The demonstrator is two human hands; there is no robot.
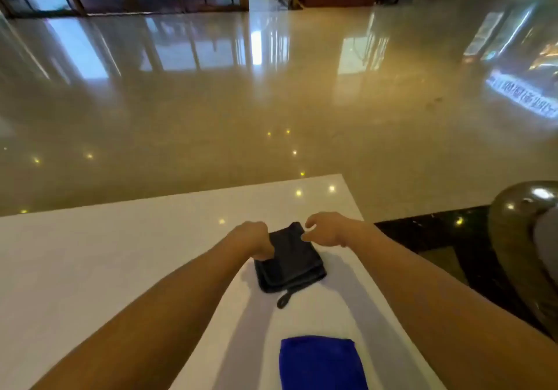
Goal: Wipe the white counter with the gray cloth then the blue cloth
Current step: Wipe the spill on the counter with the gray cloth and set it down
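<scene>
Gray cloth [291,258], loop toward wearer

Both bare forearms extend forward from the bottom corners and converge toward the centre. Left hand [253,238]: knuckles up, fingers [265,252] curled downward and closed in a grip. Right hand [324,229]: palm facing inward, fingers [311,226] bent and slightly parted, thumb tip pointing toward the left hand. The two hands sit close together, not touching
</scene>
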